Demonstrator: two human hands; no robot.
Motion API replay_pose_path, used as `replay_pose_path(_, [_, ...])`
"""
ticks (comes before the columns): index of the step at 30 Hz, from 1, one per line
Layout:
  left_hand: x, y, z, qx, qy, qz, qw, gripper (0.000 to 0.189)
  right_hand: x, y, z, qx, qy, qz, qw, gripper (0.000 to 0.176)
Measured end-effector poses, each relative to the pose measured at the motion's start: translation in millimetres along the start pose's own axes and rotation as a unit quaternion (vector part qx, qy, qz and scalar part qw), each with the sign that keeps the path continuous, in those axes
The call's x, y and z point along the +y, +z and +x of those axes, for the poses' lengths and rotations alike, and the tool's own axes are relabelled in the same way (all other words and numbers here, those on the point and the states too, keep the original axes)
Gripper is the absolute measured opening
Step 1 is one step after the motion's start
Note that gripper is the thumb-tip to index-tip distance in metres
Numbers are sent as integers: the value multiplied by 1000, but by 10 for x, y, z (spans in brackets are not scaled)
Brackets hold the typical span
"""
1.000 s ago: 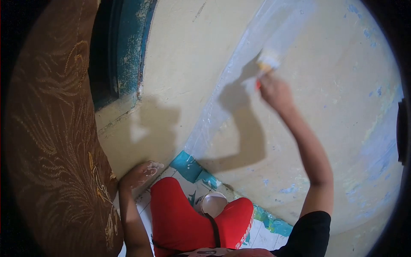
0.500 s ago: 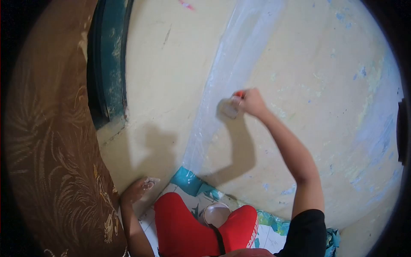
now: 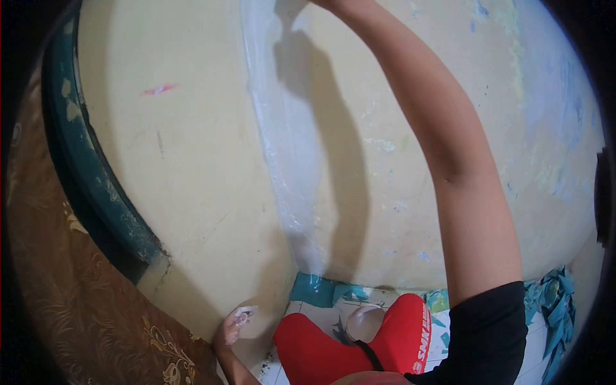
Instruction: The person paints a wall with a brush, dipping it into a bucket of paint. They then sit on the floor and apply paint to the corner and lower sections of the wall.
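My right arm stretches up to the top edge, where only the base of my right hand (image 3: 326, 2) shows; its fingers and anything in them are out of frame. Beside it a whitish wet-looking strip (image 3: 282, 128) runs down the wall corner. Low on the left, my left hand (image 3: 230, 328) is near the cream wall (image 3: 192, 212), fingers curled at a small whitish thing (image 3: 244, 313) too small to identify. A round pale container (image 3: 364, 323) stands on the floor between my red-clad legs (image 3: 321, 353).
A brown patterned curtain (image 3: 70, 301) hangs at the left, beside a dark green frame (image 3: 96, 160). Teal sheeting (image 3: 312, 290) lies at the foot of the corner, with more crumpled teal material (image 3: 559, 301) at the lower right. Tiled floor shows below.
My right hand has moved up the wall, taking the tool with the orange-red part out of sight. The view has shifted, so my left hand appears lower and further right.
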State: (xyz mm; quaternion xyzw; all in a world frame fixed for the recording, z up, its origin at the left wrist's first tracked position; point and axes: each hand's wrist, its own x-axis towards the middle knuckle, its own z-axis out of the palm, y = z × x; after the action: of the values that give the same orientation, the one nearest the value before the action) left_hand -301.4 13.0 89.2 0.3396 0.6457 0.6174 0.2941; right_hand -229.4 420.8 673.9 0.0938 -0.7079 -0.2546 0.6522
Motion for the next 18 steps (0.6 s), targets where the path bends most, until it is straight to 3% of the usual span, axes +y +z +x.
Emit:
replay_pose_path(2, [-39, -7, -18, 29, -32, -9, 999, 32, 13, 169, -195, -48, 4, 2, 999, 12])
replay_pose_path(4, [-100, -42, -19, 36, -34, -6, 999, 32, -36, 489, -625, -151, -81, -21, 985, 15])
replay_pose_path(6, [-207, -109, -6, 47, -34, -7, 998, 31, -286, 752, -1143, -182, -163, 14, 970, 18])
replay_pose_path(8, [-331, -158, 8, 33, -18, 7, 999, 32, -728, 802, -1706, -288, -155, 119, 937, 11])
replay_pose_path(9, [-307, -128, -3, 36, -18, 3, 999, 32, -946, 701, -1970, -395, -135, 131, 899, 19])
replay_pose_path(10, [-237, -90, -2, 32, -17, -12, 999, 32, -1143, 649, -2278, -410, -106, 193, 885, 18])
replay_pose_path(11, [-168, -63, 1, 27, -18, -27, 999, 32, -1321, 614, -2580, -400, -183, 187, 879, 18])
replay_pose_path(14, [-30, -4, 14, 10, -12, -28, 999, 33, -1757, 388, -3102, -430, -202, 221, 852, 17])
replay_pose_path(16, [-155, -74, -4, 25, -20, -12, 999, 33, -1926, 431, -3121, -370, -105, 355, 852, 13])
replay_pose_path(17, [-202, -103, 3, 28, -38, 12, 999, 34, -1887, 533, -3071, -368, -113, 354, 852, 13])
replay_pose_path(18, [-204, -101, 14, 32, -33, 8, 999, 34, -1831, 559, -2834, -395, -59, 346, 849, 12])
